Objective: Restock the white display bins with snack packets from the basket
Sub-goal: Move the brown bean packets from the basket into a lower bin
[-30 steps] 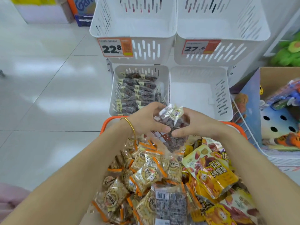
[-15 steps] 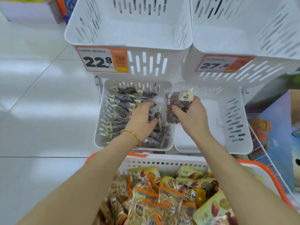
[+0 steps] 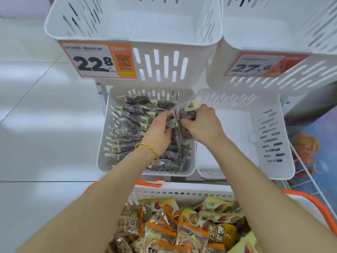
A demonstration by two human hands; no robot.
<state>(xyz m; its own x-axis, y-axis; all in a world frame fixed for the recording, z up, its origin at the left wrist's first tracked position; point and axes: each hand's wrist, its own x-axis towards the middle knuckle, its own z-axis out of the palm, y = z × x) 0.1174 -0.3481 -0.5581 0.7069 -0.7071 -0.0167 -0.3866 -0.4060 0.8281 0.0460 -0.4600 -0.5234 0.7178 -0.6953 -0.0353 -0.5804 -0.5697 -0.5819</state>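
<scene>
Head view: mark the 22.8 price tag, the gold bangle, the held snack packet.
22.8 price tag [image 3: 92, 63], head view, on the printed price.
gold bangle [image 3: 152, 149], head view, on the band across the wrist.
held snack packet [image 3: 192, 105], head view, on its cream top label.

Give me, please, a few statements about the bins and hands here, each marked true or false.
1. The right hand grips a snack packet at the lower left bin. True.
2. The lower right bin is full of packets. False: no packets show in it.
3. The price tag on the upper left bin reads 27.6. False: it reads 22.8.
4. The left hand has a gold bangle at its wrist. True.
</scene>
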